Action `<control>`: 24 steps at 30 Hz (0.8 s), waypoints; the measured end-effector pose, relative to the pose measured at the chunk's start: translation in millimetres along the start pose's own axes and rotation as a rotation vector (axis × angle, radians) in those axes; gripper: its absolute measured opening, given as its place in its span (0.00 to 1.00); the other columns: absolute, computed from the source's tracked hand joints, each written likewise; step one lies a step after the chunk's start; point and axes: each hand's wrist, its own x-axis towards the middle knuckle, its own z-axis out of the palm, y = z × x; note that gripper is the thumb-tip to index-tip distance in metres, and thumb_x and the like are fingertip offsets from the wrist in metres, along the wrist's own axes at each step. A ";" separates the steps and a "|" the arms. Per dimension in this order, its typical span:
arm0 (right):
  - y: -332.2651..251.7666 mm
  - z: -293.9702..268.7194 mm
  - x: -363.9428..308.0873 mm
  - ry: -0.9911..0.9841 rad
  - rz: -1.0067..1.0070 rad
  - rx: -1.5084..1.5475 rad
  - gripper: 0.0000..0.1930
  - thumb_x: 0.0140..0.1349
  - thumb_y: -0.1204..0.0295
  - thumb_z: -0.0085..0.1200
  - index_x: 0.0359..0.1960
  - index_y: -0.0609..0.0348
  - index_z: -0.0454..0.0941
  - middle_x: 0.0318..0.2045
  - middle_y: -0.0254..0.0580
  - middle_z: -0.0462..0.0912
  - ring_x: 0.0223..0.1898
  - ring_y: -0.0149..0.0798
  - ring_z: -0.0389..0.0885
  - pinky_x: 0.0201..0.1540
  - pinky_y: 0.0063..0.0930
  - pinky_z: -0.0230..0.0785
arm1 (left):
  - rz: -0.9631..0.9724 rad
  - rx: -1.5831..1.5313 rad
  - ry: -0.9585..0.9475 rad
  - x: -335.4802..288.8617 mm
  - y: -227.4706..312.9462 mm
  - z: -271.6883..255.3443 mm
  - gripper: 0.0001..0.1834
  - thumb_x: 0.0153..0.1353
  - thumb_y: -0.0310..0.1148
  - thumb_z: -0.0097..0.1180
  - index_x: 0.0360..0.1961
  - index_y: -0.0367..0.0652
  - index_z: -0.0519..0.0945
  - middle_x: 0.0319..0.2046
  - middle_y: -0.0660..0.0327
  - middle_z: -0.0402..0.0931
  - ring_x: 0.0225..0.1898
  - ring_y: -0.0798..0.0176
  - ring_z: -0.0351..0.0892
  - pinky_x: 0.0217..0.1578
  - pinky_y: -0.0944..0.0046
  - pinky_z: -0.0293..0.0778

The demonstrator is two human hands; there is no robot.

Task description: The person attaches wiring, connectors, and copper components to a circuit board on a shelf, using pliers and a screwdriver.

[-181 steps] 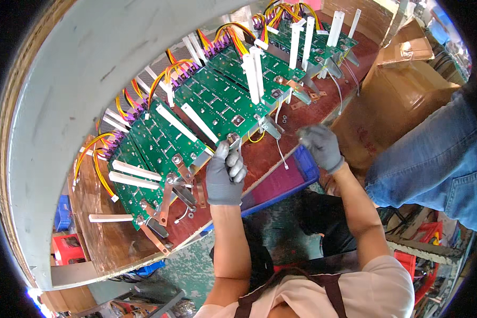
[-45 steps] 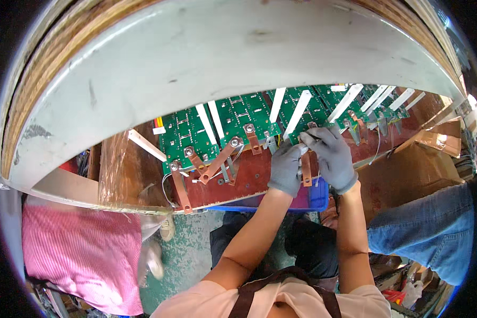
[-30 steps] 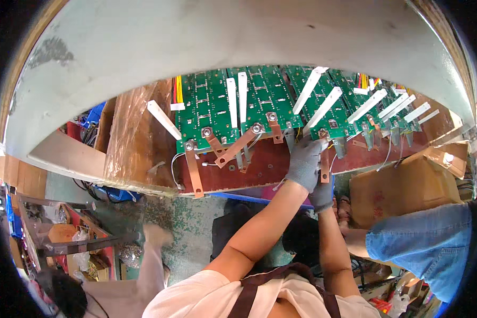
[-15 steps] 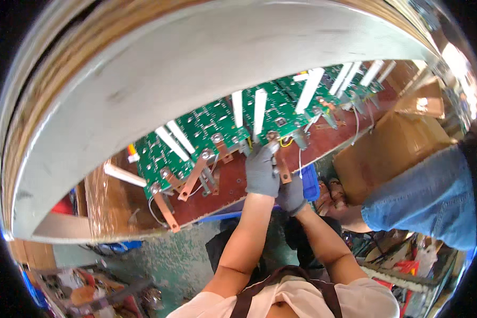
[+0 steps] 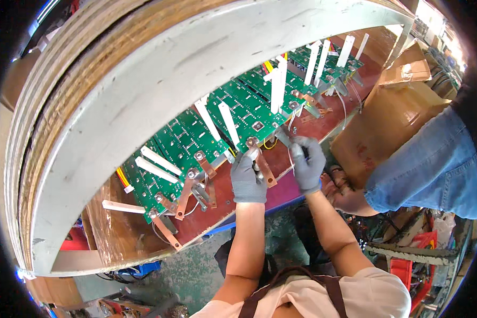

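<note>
Several green circuit boards (image 5: 238,108) lie in a row on a reddish-brown panel (image 5: 225,185). Upright white strips (image 5: 229,123) stand on them, and copper bars (image 5: 184,199) are bolted along their near edge. My left hand (image 5: 248,180), in a grey glove, is at this edge beside a copper bar (image 5: 266,168); its fingers are bent around a small metallic piece, partly hidden. To its right, my gloved right hand (image 5: 309,165) has curled fingers close to a metal bracket (image 5: 283,137) and a thin white wire (image 5: 290,155). Whatever its fingertips hold is too small to make out.
A thick, curved-looking grey shelf edge (image 5: 143,90) overhangs the boards. At right stand a cardboard box (image 5: 387,132) and another person's jeans-clad leg (image 5: 426,169). A blue bin (image 5: 228,225) sits beneath the panel, and a red crate (image 5: 401,273) stands lower right.
My right hand has come out from beneath the copper bar and moved up and right to the bracket. My left hand stays by the same bar. The view has shifted and tilted.
</note>
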 end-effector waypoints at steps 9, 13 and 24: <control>54.5 -31.1 15.3 0.256 0.408 0.215 0.08 0.55 0.74 0.54 0.36 0.63 0.78 0.33 0.35 0.79 0.37 0.28 0.74 0.45 0.23 0.66 | -0.128 0.008 -0.034 -3.5 7.9 8.6 0.05 0.55 0.31 0.54 0.32 0.43 0.75 0.20 0.66 0.71 0.20 0.72 0.71 0.20 0.73 0.68; 72.7 -35.5 19.4 0.151 0.453 0.192 0.08 0.54 0.75 0.54 0.36 0.61 0.79 0.34 0.37 0.80 0.37 0.29 0.75 0.42 0.23 0.68 | -0.103 0.024 -0.089 -12.5 14.9 21.8 0.05 0.56 0.32 0.54 0.31 0.43 0.75 0.19 0.69 0.69 0.18 0.75 0.69 0.17 0.77 0.65; 114.5 1.9 18.3 -0.134 0.193 -0.586 0.11 0.56 0.66 0.51 0.40 0.47 0.79 0.34 0.40 0.78 0.37 0.45 0.75 0.40 0.38 0.68 | -0.050 0.145 -0.001 -17.6 17.8 21.0 0.10 0.56 0.32 0.55 0.39 0.43 0.73 0.21 0.64 0.71 0.13 0.70 0.65 0.10 0.68 0.62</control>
